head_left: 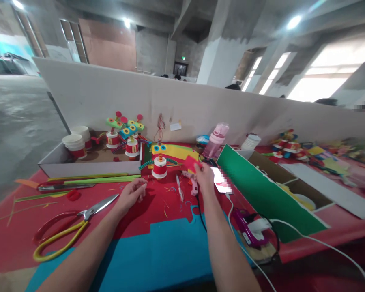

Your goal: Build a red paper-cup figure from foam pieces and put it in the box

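Observation:
My right hand (204,177) pinches a small piece of red paper (190,163) above the red tabletop. A pink glue gun (194,185) lies just under and beside that hand. My left hand (135,191) rests near the table, fingers loosely bent and apart, with nothing visible in it. Between and beyond the hands stands a paper cup figure (159,168), upright, with a yellow head, blue eyes and coiled green arms. A white pen (179,188) lies between the hands. Large scissors (84,217) with red and yellow handles lie open to the left of my left hand.
A white box (91,169) at the back left holds cups and similar figures (132,147). A green-sided box (261,190), a phone (220,180) and a purple power strip (252,232) with cables stand right. Blue sheet (176,247) covers the front; a white partition (158,95) stands behind.

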Demonstrator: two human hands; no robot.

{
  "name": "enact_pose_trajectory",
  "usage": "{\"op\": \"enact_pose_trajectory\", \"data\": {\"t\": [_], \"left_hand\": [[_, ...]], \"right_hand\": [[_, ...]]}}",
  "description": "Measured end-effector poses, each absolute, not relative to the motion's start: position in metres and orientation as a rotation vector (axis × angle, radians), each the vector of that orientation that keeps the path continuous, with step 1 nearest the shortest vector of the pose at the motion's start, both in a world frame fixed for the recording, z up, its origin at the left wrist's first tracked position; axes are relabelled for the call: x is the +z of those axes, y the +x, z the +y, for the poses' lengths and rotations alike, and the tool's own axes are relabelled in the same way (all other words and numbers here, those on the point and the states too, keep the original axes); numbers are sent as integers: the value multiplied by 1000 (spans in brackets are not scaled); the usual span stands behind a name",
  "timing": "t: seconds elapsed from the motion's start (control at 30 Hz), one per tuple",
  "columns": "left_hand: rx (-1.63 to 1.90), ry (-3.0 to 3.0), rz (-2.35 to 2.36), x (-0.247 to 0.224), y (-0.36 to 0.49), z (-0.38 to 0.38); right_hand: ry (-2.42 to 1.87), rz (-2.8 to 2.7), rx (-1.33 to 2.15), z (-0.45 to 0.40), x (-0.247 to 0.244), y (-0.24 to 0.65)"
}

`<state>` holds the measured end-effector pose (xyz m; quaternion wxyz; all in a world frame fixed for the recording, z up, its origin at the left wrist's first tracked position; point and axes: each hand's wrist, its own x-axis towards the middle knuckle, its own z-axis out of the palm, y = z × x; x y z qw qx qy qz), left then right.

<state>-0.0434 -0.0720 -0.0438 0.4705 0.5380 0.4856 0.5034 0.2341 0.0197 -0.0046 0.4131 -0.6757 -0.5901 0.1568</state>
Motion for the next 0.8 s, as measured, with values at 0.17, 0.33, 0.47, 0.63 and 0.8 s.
{"op": "enact_pose_trajectory", "data": {"t": [0.17,0.33,0.47,0.63,0.8], "left_hand": [[1180,1381,1193,-45,-43,-71],[1160,1392,1183,-44,-43,-71],[1146,1406,1195,-44,-42,-71],[1128,1436,1186,-46,-43,-70],[1170,1484,1220,-50,-42,-68]], "right_hand": [[-1960,-1552,386,97,7,258],[-2107,-1780,295,109,-12,256],[-2181,-1892,208,104,-23,256],[-2193,-1928,113,98,-3,260],[-2108,-1852,68,56,19,250]]}}
